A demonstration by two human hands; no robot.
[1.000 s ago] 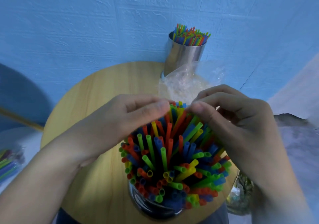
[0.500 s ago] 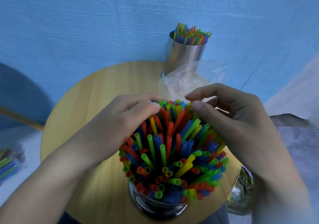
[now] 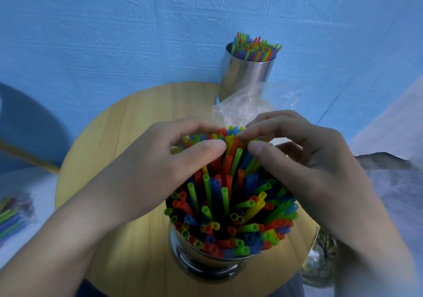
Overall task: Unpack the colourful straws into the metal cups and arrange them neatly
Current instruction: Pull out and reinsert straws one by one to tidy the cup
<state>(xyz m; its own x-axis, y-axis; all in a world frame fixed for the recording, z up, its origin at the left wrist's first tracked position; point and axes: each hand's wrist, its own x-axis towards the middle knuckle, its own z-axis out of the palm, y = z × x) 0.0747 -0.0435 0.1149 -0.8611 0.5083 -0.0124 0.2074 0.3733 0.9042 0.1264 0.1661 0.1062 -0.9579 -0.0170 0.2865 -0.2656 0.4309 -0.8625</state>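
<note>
Blue wall (image 3: 114, 33) fills top: painted brick relief, rough texture, faint joint lines. Thin dark seam (image 3: 332, 107) slants down at right. Round table (image 3: 128, 122) in centre, pale wood grain, far edge near wall. Dark blue curved shape (image 3: 27, 125) at left, blurred, unclear what. Yellow wooden strip (image 3: 29, 159) slants below it. Pale grey surface (image 3: 393, 182) at right. Light soft, even, cool.

The near metal cup (image 3: 201, 264) shows only its lower wall, its rim buried under the fanned straws (image 3: 229, 205). The left hand (image 3: 160, 166) and right hand (image 3: 309, 166) cover the far straw tops, and both forearms run off the bottom edge. A crumpled plastic bag (image 3: 247, 108) hides the far metal cup (image 3: 247, 76) at its base. A straw packet (image 3: 13, 216) is blurred and cut by the left edge. The right forearm partly hides a blurred glassy object (image 3: 320, 262), too unclear to identify.
</note>
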